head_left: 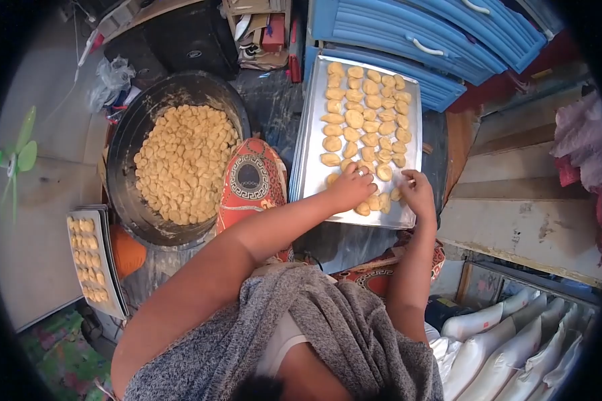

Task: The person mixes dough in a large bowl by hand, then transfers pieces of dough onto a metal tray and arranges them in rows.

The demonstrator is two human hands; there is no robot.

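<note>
A metal baking tray [311, 167] lies in front of me, covered with rows of pale yellow dough pieces [364, 120]. My left hand [350, 188], with a ring on one finger, rests on the tray's near end. Its fingers are curled down over a dough piece [368, 202] in the last rows. My right hand [418, 192] is at the tray's near right corner, fingers close together beside a small piece [396, 194]. Whether it holds anything is hidden.
A big black pan [130, 134] heaped with dough pieces [184, 160] sits to the left. A second filled tray [87, 257] lies at far left beside an orange object [127, 250]. Blue drawers [408, 33] stand behind the tray, wooden steps [515, 200] to the right, and white sacks [508, 347] at lower right.
</note>
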